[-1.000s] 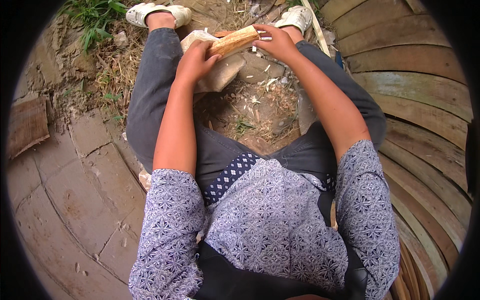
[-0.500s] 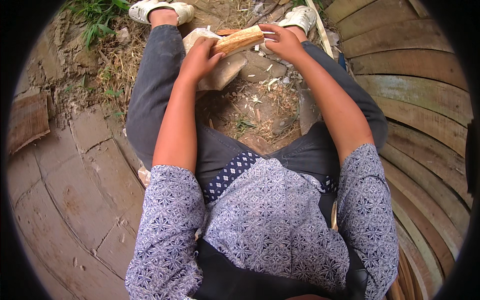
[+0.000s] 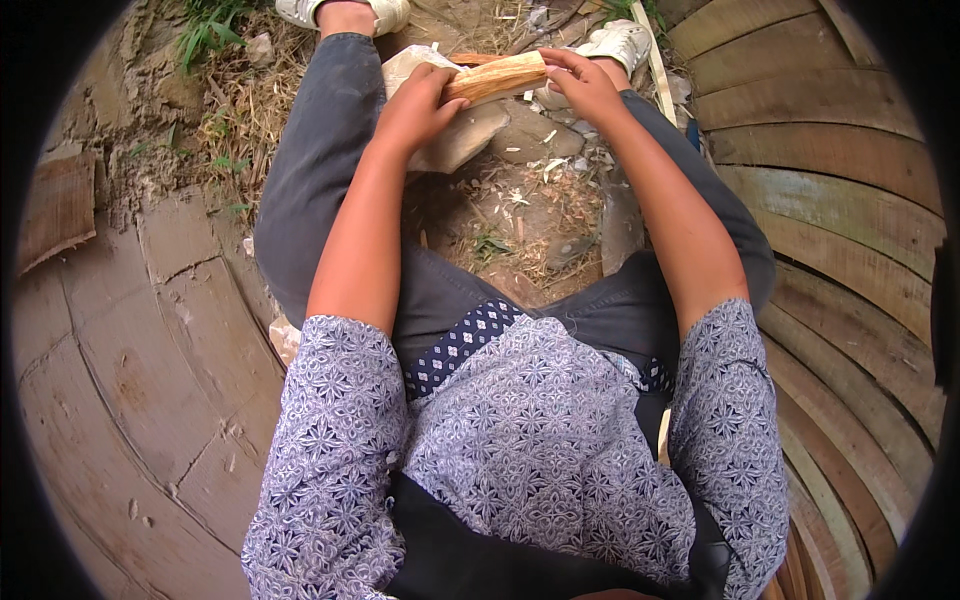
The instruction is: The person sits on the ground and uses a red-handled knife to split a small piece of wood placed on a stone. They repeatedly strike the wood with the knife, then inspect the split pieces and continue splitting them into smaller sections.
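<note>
A short, pale yellow-brown piece of wood [image 3: 497, 77] with streaked grain lies between my two hands, out past my knees. My left hand [image 3: 415, 108] is closed round its left end, the thumb along its near side. At the other end, my right hand [image 3: 583, 85] grips it with bent fingers. Under and behind the wood, near my left hand, sits a pale stone [image 3: 460, 140]. A thin reddish-brown stick [image 3: 474, 59] shows just beyond the wood.
Wood shavings [image 3: 515, 198] and dry grass litter the ground between my legs. On the right stands a curved-looking wall of wooden planks [image 3: 820, 150]. Cracked brown slabs [image 3: 140, 360] cover the left side. A long pale strip of wood [image 3: 655, 65] lies beside my right shoe [image 3: 617, 45].
The picture has shifted a little, so feet and stone sit slightly farther right and the left shoe higher. The wood appears slightly turned; both hands keep hold of its ends.
</note>
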Motion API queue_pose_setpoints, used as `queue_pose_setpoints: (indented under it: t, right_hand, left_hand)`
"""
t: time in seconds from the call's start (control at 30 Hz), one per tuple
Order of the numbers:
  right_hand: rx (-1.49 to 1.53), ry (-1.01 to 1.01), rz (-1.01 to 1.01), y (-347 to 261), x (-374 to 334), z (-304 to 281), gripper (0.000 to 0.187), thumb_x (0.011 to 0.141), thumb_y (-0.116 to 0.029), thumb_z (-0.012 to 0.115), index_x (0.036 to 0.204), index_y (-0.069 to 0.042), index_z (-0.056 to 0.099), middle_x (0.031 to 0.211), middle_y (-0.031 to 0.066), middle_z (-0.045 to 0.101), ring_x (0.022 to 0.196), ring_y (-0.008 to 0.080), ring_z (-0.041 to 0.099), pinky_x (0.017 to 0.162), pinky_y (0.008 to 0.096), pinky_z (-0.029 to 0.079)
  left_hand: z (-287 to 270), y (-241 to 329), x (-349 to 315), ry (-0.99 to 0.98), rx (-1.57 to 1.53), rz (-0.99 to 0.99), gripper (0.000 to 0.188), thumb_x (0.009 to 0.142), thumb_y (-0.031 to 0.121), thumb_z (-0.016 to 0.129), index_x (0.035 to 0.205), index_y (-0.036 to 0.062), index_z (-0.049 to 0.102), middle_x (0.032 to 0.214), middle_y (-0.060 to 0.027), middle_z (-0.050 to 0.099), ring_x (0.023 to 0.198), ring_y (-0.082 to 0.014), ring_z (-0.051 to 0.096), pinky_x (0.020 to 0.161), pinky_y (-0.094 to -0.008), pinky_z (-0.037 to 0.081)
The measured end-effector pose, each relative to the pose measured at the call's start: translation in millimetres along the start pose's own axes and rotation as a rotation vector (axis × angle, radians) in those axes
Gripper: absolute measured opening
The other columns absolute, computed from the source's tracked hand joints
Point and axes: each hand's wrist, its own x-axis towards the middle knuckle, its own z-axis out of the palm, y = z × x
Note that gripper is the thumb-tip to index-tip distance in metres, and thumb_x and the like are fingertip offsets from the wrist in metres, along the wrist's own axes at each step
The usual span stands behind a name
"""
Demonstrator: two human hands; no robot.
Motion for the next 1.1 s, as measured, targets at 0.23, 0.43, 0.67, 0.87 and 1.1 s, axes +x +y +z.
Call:
queue_pose_setpoints:
  t: [0.23,0.43,0.67,0.87,1.1]
  right_hand:
    - [0.126,0.097,0.388,-42,-7,30,0.063,0.096,-0.038,0.072,0.143,-0.002,0.052,0.122,0.02,0.065,0.106,0.027,0.07,0.083,0.0337,0.06]
    - [0.413,0.126,0.414,-36,-5,28,0.066,0.096,-0.028,0.073,0.144,0.004,0.042,0.125,0.0229,0.061,0.102,0.0301,0.07,0.087,0.0369,0.062]
    - [0.432,0.176,0.456,-23,1,24,0.063,0.095,-0.027,0.074,0.144,-0.001,0.044,0.124,0.0196,0.061,0.1,0.0302,0.07,0.086,0.0378,0.062]
    - [0.397,0.201,0.442,-24,4,-4,0.066,0.096,-0.024,0.073,0.148,0.0,0.04,0.124,0.0169,0.06,0.102,0.0278,0.069,0.089,0.0386,0.06]
    - [0.456,0.279,0.457,-16,9,-40,0.064,0.095,-0.022,0.073,0.147,-0.002,0.042,0.125,0.0197,0.06,0.102,0.0301,0.07,0.086,0.0388,0.061]
  left_hand:
    - [-12,2,-8,-0.141,0.092,-0.158,0.059,0.084,0.034,0.08,0.134,0.0098,0.06,0.124,-0.0163,0.062,0.113,-0.0355,0.062,0.094,-0.0437,0.052]
    - [-31,24,-7,-0.249,0.417,-0.383,0.069,0.074,0.026,0.087,0.135,0.0129,0.058,0.127,-0.0182,0.062,0.12,-0.0376,0.06,0.1,-0.0469,0.052]
    - [-8,27,25,-0.37,0.449,-0.524,0.047,0.077,0.023,0.08,0.12,0.0115,0.066,0.125,-0.018,0.066,0.117,-0.0363,0.065,0.097,-0.0482,0.054]
    - [10,37,26,-0.199,0.435,-0.345,0.044,0.08,0.02,0.08,0.119,0.0086,0.064,0.116,-0.0175,0.068,0.108,-0.0384,0.067,0.09,-0.0498,0.054]
    - [11,40,4,-0.043,0.416,-0.282,0.06,0.08,0.038,0.082,0.129,0.0096,0.061,0.12,-0.0165,0.063,0.115,-0.0369,0.061,0.093,-0.0495,0.052]
